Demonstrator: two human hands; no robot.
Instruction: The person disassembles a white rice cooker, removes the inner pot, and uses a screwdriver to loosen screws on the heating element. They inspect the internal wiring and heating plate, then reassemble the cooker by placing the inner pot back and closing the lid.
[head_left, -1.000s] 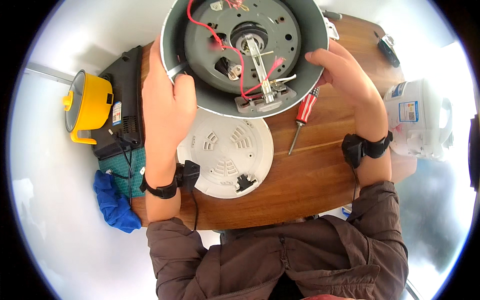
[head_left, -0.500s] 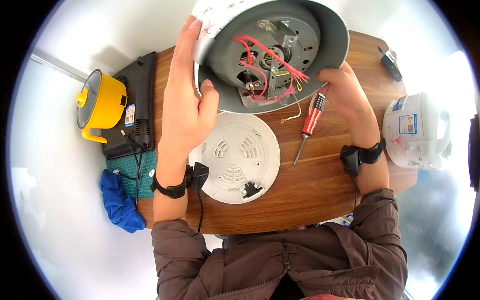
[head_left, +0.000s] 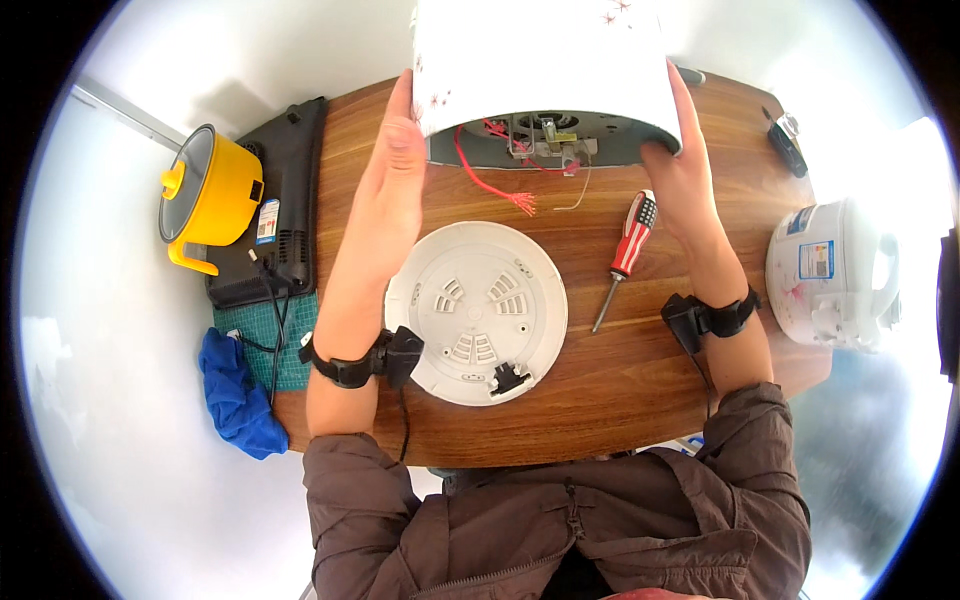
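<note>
Between my two hands is a white rice cooker body [head_left: 540, 60] with a small flower print, raised above the far part of the table. Its bottom is uncovered and tilts partly toward me, showing grey inner walls, metal brackets and dangling red wires [head_left: 490, 184]. My left hand [head_left: 397, 165] presses along its left side; my right hand [head_left: 682, 170] grips the lower right rim, thumb at the edge. Nearer me lies the round white bottom cover [head_left: 475, 310], with vent slots and a black fitting. A red, white and black-handled screwdriver [head_left: 632, 235] rests right of it.
At the left, a yellow pot [head_left: 215, 190] stands on a black appliance [head_left: 290, 230]. A green cutting mat [head_left: 300, 345] and a blue cloth [head_left: 235, 390] lie nearer. Another white rice cooker [head_left: 825, 275] stands at the right, below a small dark object [head_left: 787, 145].
The cooker body has tipped so its open bottom turns away and down, showing more of its white outer wall. Both hands have moved with it, still gripping its sides.
</note>
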